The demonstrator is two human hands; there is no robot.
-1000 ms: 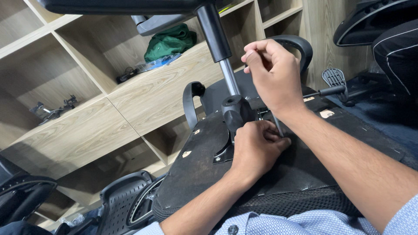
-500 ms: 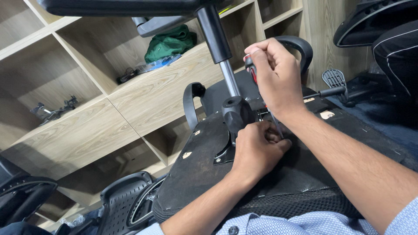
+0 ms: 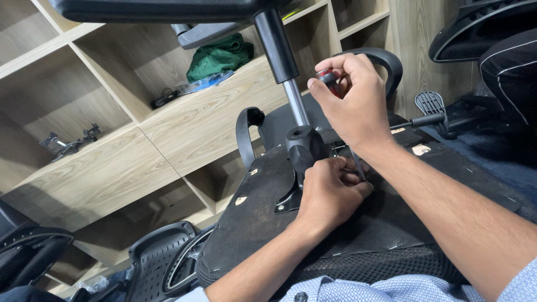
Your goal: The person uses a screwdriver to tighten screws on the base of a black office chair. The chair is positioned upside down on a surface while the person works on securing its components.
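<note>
An upturned office chair seat lies across my lap, its black underside facing me, with the gas-lift column rising from the black mechanism hub. My right hand grips the red-and-black handle of a screwdriver; its thin shaft runs down toward the seat plate. My left hand is closed around the lower end of the shaft beside the hub, on the metal mounting plate. The screwdriver tip is hidden by my fingers.
Wooden shelving stands behind, holding a green cloth and small dark parts. Black armrests curve up from the seat. A lever with a paddle sticks out at right. Other black chair parts lie lower left and upper right.
My right hand has turned slightly on the screwdriver handle, showing more of its red end. My left hand stays in place at the shaft.
</note>
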